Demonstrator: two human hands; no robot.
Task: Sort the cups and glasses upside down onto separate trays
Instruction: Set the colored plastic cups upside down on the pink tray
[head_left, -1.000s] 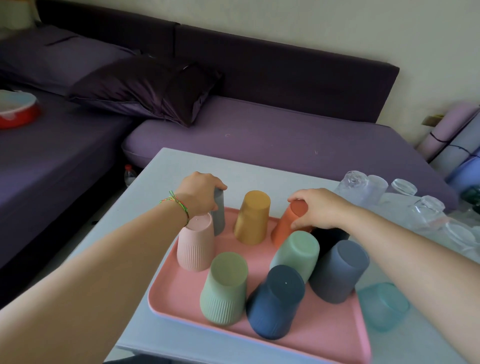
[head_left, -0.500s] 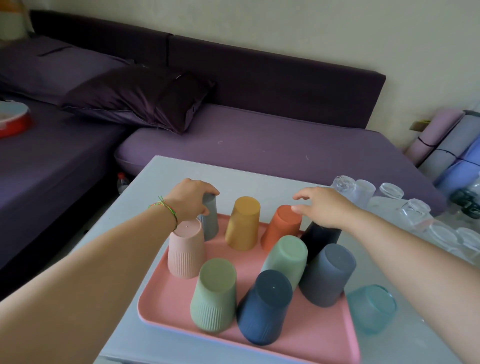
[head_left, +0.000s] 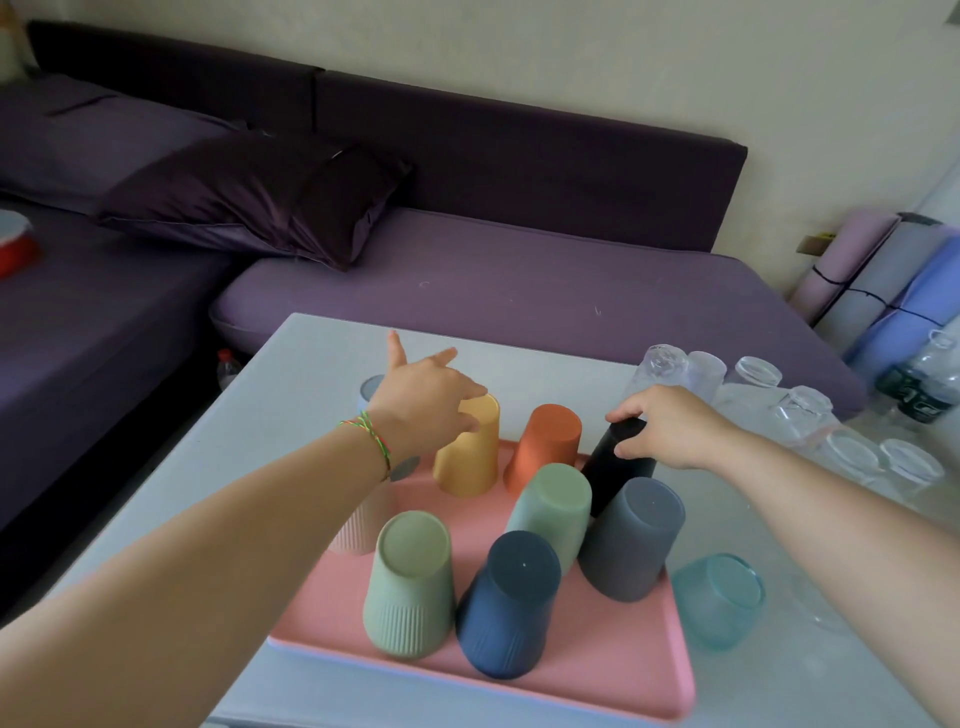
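1. A purple sofa (head_left: 519, 280) ran along the wall behind everything, with a dark cushion (head_left: 249, 202) lying on its seat at the left
2. A pale table (head_left: 291, 405) stood in front of the sofa
3. A pink tray (head_left: 613, 660) lay on the table nearest the camera and carried the coloured cups, all upside down
4. Clear glasses (head_left: 805, 410) clustered at the table's right side, several base up; whether a tray lay under them could not be told
5. On the tray's near side stood a sage cup (head_left: 410, 582), a navy cup (head_left: 509, 603) and a grey cup (head_left: 631, 540); a pale green cup (head_left: 553, 506) stood just behind these
6. At the tray's far side stood a yellow cup (head_left: 467, 457), an orange cup (head_left: 543, 447) and a black cup (head_left: 613, 473), the last tilted
7. The left hand (head_left: 421, 400) hovered over the yellow cup with fingers spread and straight, holding nothing
8. The right hand (head_left: 670, 426) gripped the black cup's top, fingers curled round it
9. A teal glass (head_left: 719, 600) stood on the table just beside the tray's right edge
10. A woven bracelet (head_left: 376, 441) circled the left wrist
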